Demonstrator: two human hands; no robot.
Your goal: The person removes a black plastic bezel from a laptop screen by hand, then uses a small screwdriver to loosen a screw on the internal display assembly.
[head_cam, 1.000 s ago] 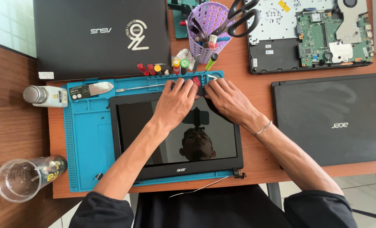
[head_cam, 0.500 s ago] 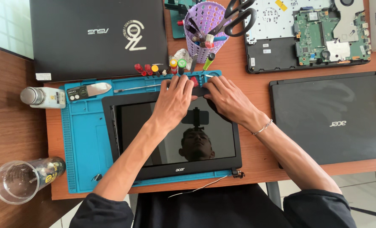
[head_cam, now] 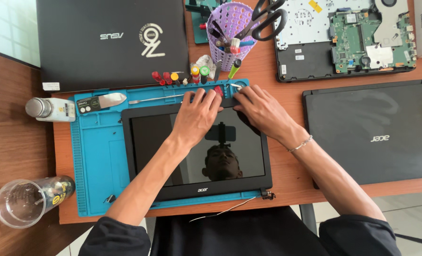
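On the blue mat (head_cam: 94, 156), a laptop screen panel (head_cam: 149, 137) lies flat. Left hand (head_cam: 196, 116) & right hand (head_cam: 263, 111) press its far bezel w/ fingers spread, grasping nothing. Purple tool cup (head_cam: 230, 35) stands beyond the mat.

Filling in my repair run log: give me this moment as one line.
left hand: flat on screen panel's top edge | right hand: fingertips on same edge | panel: lying on blue mat | tools: untouched

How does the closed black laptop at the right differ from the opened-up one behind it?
The closed black laptop shows a plain dark lid; the opened laptop bares its green circuit board and pale inner frame. The closed one lies nearer the person, the opened one at the far edge. Both rest flat on the desk.
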